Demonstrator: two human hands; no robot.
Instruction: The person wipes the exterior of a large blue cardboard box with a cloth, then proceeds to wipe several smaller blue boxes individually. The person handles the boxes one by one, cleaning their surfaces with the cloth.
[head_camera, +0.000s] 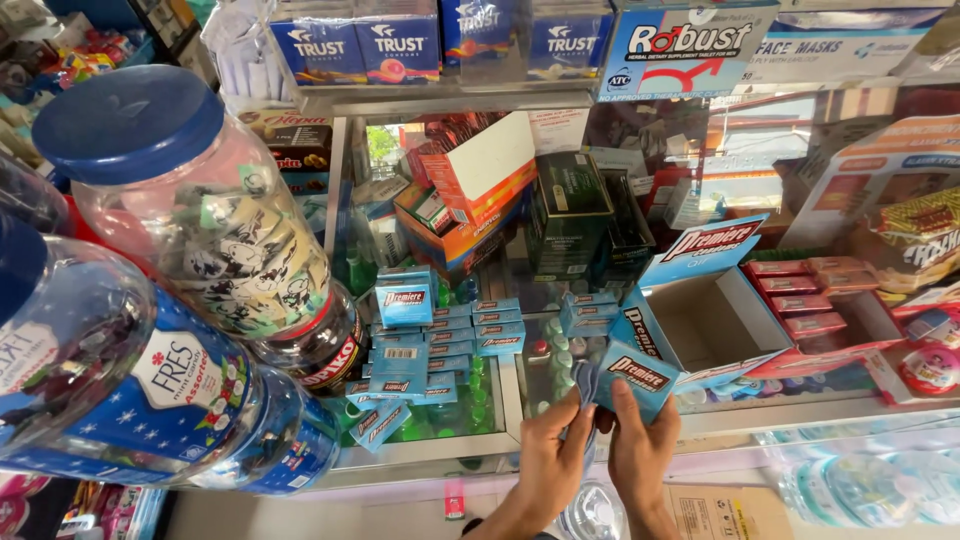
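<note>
Both my hands are low in the middle of the view, over a glass counter (640, 418). My left hand (552, 452) pinches the left side of a small light-blue box (632, 376). My right hand (642, 448) grips the same box from below, thumb on its front. Just behind it an open, empty light-blue display carton (705, 320) lies on the glass with its lid flap raised. To the left, several more small light-blue boxes (440, 335) are stacked and scattered on the counter.
Two large clear plastic jars with blue lids (190, 200) (120, 380) lean in from the left, full of wrapped sweets. A red tray of pink packets (810, 300) sits on the right. Orange and dark green cartons (520, 210) stand behind; shelves of boxes run above.
</note>
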